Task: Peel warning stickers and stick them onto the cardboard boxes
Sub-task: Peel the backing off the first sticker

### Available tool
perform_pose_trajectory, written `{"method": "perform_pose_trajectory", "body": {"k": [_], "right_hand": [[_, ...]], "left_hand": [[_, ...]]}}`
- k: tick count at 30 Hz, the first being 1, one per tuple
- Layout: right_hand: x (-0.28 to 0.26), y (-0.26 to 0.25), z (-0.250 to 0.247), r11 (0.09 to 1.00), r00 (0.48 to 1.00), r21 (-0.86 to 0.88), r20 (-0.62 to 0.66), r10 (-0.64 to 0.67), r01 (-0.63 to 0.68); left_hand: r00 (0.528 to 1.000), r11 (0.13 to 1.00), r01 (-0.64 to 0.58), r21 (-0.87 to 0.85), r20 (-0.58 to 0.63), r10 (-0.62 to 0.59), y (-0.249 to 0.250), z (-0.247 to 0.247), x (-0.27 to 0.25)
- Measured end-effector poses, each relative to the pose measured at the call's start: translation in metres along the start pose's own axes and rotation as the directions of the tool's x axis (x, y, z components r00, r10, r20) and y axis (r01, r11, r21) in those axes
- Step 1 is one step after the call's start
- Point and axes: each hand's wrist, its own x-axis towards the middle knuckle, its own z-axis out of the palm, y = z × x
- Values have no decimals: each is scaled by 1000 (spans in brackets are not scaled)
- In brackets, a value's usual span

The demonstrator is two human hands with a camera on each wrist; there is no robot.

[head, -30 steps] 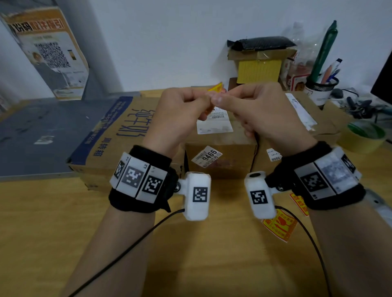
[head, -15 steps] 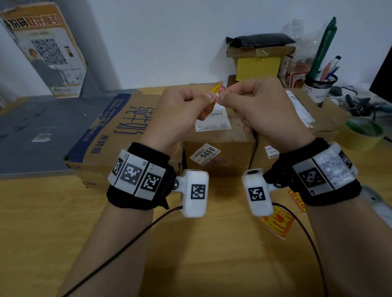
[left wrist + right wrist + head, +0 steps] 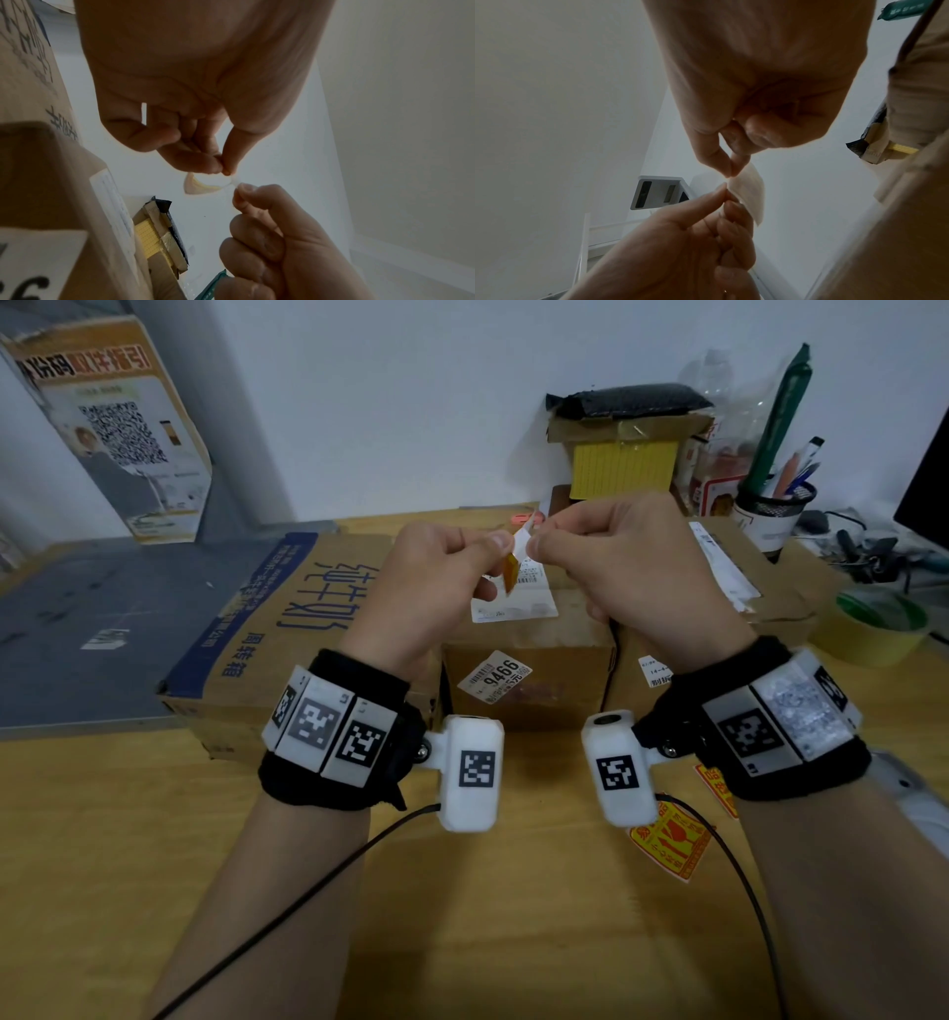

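Above the middle cardboard box (image 3: 529,690) my two hands meet at their fingertips. Thumb and forefinger of my left hand (image 3: 494,547) pinch a small yellow warning sticker (image 3: 511,571), which hangs down from them. My right hand (image 3: 540,542) pinches the white backing strip (image 3: 523,537) beside it. In the left wrist view the sticker (image 3: 199,185) curls below my left hand (image 3: 226,171), with my right hand (image 3: 240,187) just under it. A large box with blue print (image 3: 287,608) lies to the left and a third box (image 3: 729,588) to the right.
Two more yellow warning stickers (image 3: 672,847) lie on the wooden table (image 3: 513,916) under my right wrist. A tape roll (image 3: 883,629), a pen cup (image 3: 770,510) and a small box with a yellow pad (image 3: 621,459) stand at the back right. A grey mat (image 3: 77,618) covers the left.
My fingertips have drawn slightly apart. The yellow sticker, which stuck up above my fingers, now hangs below my left thumb, and white backing shows between the hands.
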Motion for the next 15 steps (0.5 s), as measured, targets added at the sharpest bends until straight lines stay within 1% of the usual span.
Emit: {"method": "perform_pose_trajectory", "body": {"k": [6, 10, 12, 15], "right_hand": [[-1, 0, 2, 1000, 1000, -9, 2, -10, 10], [-2, -2, 1, 1000, 1000, 8, 1, 22, -22], [-1, -3, 1, 999, 1000, 20, 2, 27, -27], [-1, -4, 1, 999, 999, 23, 7, 35, -36]], "left_hand": [[1000, 999, 29, -18, 0, -29, -4, 0, 3], [998, 996, 56, -63, 12, -55, -3, -2, 4], [999, 997, 39, -70, 2, -39, -2, -2, 3], [998, 998, -40, -57, -60, 36, -1, -4, 3]]}}
